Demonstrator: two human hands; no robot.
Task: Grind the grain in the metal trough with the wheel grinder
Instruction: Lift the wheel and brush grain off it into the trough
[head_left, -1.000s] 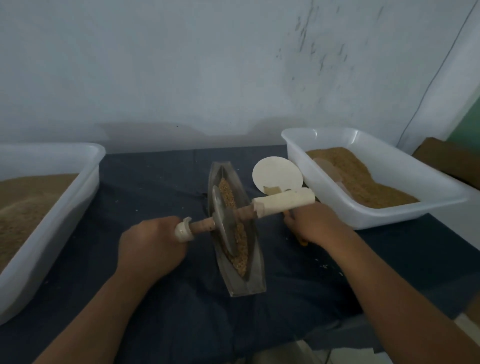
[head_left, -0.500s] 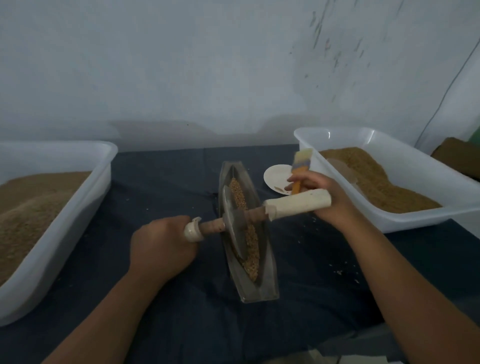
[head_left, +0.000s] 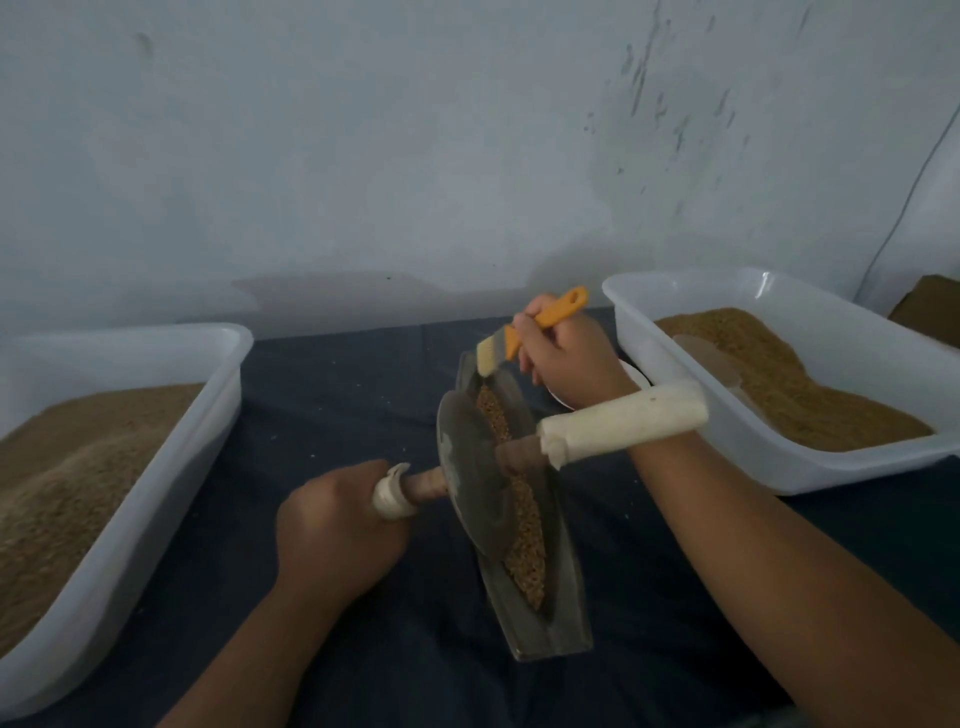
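Note:
A long boat-shaped metal trough (head_left: 563, 618) lies on the dark cloth, with brown grain (head_left: 525, 535) along its groove. The metal grinding wheel (head_left: 470, 483) stands upright in it on a wooden axle. My left hand (head_left: 335, 530) grips the axle's left handle. The white-wrapped right handle (head_left: 623, 421) sticks out free, in front of my right forearm. My right hand (head_left: 563, 353) holds a small brush with an orange handle (head_left: 550, 317). Its pale bristles point down at the far tip of the trough.
A white plastic tub (head_left: 171, 457) of brown grain stands at the left and another white tub (head_left: 727, 410) at the right, with a flat scoop lying in it. A small white dish (head_left: 636, 376) is partly hidden behind my right hand. A grey wall is close behind.
My right hand picked up the orange brush from beside the dish, raised it and carried it left over the far end of the trough. The left hand kept its hold on the axle.

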